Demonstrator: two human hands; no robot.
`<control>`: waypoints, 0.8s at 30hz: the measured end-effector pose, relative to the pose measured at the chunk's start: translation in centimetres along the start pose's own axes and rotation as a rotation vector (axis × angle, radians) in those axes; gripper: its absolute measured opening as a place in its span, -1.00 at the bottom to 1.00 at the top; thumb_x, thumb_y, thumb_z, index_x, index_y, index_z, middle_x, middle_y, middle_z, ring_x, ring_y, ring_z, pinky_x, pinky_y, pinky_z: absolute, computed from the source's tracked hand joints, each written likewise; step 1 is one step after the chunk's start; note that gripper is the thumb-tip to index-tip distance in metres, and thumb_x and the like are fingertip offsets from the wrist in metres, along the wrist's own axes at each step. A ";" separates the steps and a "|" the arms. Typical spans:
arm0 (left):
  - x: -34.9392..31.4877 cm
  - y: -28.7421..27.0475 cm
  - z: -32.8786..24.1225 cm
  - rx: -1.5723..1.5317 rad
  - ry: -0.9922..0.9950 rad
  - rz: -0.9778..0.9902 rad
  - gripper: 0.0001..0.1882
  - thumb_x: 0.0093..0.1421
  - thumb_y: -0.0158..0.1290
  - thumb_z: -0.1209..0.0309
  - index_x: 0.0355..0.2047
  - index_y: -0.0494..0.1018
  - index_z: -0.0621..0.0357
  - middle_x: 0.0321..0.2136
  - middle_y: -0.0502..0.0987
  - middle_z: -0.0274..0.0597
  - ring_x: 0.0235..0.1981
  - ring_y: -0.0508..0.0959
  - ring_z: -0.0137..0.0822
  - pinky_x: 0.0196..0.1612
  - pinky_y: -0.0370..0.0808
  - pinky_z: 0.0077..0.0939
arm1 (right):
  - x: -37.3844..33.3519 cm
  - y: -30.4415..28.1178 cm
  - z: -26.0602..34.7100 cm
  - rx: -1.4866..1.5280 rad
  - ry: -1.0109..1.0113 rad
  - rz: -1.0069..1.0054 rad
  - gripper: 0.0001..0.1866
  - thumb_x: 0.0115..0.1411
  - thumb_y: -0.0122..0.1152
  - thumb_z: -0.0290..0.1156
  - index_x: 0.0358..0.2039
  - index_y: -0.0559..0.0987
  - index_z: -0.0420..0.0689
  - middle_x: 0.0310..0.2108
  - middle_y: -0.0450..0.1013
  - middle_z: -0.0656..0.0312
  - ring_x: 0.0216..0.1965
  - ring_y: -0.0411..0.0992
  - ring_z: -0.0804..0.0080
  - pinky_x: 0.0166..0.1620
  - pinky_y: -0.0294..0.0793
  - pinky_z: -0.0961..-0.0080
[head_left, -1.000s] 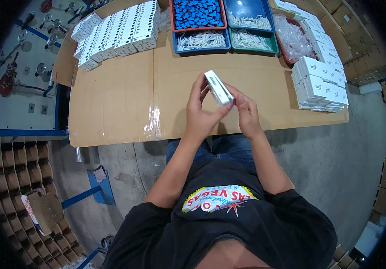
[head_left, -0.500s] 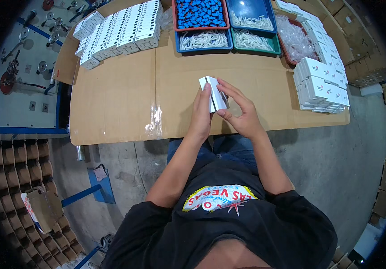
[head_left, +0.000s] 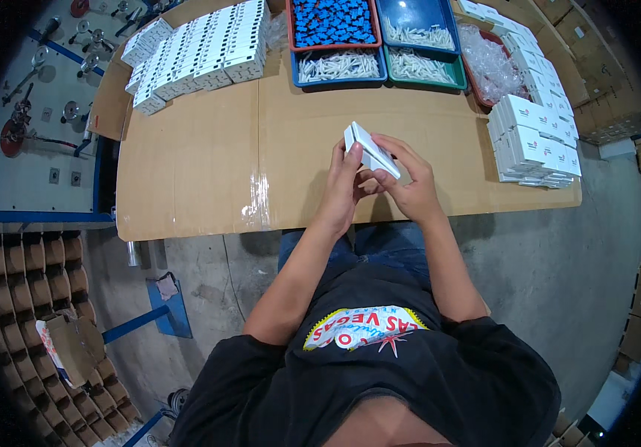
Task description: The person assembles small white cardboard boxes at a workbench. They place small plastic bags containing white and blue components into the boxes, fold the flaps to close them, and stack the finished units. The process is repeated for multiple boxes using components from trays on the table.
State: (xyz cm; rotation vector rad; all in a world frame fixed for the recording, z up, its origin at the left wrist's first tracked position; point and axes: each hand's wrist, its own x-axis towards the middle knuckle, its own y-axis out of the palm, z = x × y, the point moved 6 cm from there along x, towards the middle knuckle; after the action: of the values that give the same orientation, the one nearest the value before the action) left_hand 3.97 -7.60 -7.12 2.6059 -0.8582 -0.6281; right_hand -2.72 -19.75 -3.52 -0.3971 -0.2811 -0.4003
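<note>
A small white cardboard box [head_left: 373,152] is held tilted above the near middle of the cardboard-covered table [head_left: 201,167]. My left hand [head_left: 344,182] is closed on its left side, the thumb lying along the edge. On the right side, my right hand [head_left: 411,182] grips the same box, fingers over its far edge and thumb at the near end. A narrow gap or seam runs lengthwise between two of the box's faces. What is inside the box cannot be seen.
Rows of white boxes [head_left: 205,52] stand at the back left. Trays hold blue pieces [head_left: 334,22] and white plugs or tubes [head_left: 339,67]. To the right are clear plastic bags [head_left: 490,67] and a stack of white boxes [head_left: 533,138]. A metal fixture board [head_left: 37,171] rises at the left.
Both hands have turned the white box, its near end swinging to the right. My left fingers have curled in under it, and my right hand has shifted slightly rightward.
</note>
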 end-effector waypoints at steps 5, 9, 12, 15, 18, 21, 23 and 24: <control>0.5 -0.6 -0.3 -0.177 -0.034 -0.006 -0.20 0.42 -0.37 -0.35 0.25 0.31 0.07 -0.06 0.57 -0.13 -0.11 0.64 -0.23 -0.07 0.58 -0.34 | 0.0 0.2 1.1 -0.145 -0.089 0.077 -0.43 0.12 0.41 -0.38 0.18 0.57 -0.16 0.28 0.42 -0.01 0.28 0.39 0.03 0.31 0.36 0.23; 0.1 -0.4 -0.6 -0.097 -0.060 -0.021 -0.20 0.42 -0.41 -0.38 0.21 0.32 0.04 -0.13 0.56 -0.20 -0.20 0.64 -0.36 -0.21 0.61 -0.39 | -0.2 1.1 1.5 -0.090 -0.114 0.079 -0.42 0.08 0.38 -0.43 0.17 0.58 -0.16 0.30 0.40 -0.03 0.33 0.35 0.00 0.33 0.34 0.19; 0.4 -0.9 -0.1 -0.107 -0.041 -0.026 -0.18 0.41 -0.45 -0.39 0.20 0.32 0.05 -0.15 0.57 -0.18 -0.17 0.64 -0.34 -0.23 0.61 -0.39 | -0.3 1.6 1.6 -0.182 -0.224 0.071 -0.44 0.07 0.38 -0.44 0.14 0.59 -0.17 0.27 0.42 -0.06 0.34 0.34 -0.02 0.32 0.37 0.17; 0.0 -0.5 0.0 -0.190 -0.076 -0.026 -0.18 0.42 -0.40 -0.36 0.27 0.28 0.08 -0.01 0.53 -0.09 -0.04 0.61 -0.24 -0.03 0.64 -0.27 | -0.4 1.8 1.7 -0.225 -0.243 0.056 -0.45 0.06 0.39 -0.44 0.12 0.59 -0.20 0.24 0.45 -0.07 0.34 0.35 -0.02 0.31 0.39 0.18; -0.1 -0.5 0.2 -0.158 -0.106 -0.010 -0.19 0.43 -0.38 -0.35 0.30 0.26 0.09 0.05 0.50 -0.09 0.04 0.57 -0.25 0.06 0.60 -0.25 | -0.3 2.1 1.3 -0.135 -0.198 0.058 -0.44 0.08 0.39 -0.43 0.14 0.56 -0.22 0.22 0.46 -0.08 0.33 0.36 -0.02 0.31 0.39 0.20; -0.1 -0.4 0.9 -0.174 -0.121 0.010 -0.19 0.43 -0.36 -0.34 0.31 0.25 0.10 0.08 0.48 -0.11 0.08 0.54 -0.25 0.15 0.53 -0.25 | -0.4 2.1 0.5 -0.130 -0.187 0.065 -0.45 0.14 0.39 -0.40 0.16 0.54 -0.24 0.24 0.45 -0.08 0.32 0.38 -0.02 0.31 0.39 0.21; 0.0 -0.4 1.0 -0.178 -0.109 0.015 -0.19 0.43 -0.35 -0.33 0.30 0.25 0.11 0.08 0.48 -0.12 0.09 0.53 -0.26 0.17 0.51 -0.26 | -0.6 2.1 0.1 -0.164 -0.212 0.083 -0.46 0.19 0.38 -0.38 0.17 0.52 -0.26 0.25 0.43 -0.10 0.32 0.37 -0.04 0.31 0.39 0.20; 0.0 -0.3 1.0 -0.180 -0.103 0.018 -0.20 0.43 -0.35 -0.33 0.30 0.25 0.11 0.09 0.47 -0.13 0.09 0.53 -0.26 0.19 0.50 -0.26 | -0.6 2.1 0.2 -0.186 -0.225 0.067 -0.48 0.22 0.35 -0.38 0.18 0.51 -0.26 0.25 0.42 -0.11 0.32 0.37 -0.05 0.31 0.39 0.20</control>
State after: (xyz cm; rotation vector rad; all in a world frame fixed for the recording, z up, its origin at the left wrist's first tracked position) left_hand 3.59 -7.49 -8.14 2.4204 -0.8140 -0.8015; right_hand -2.35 -17.67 -4.24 -0.6344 -0.4498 -0.3171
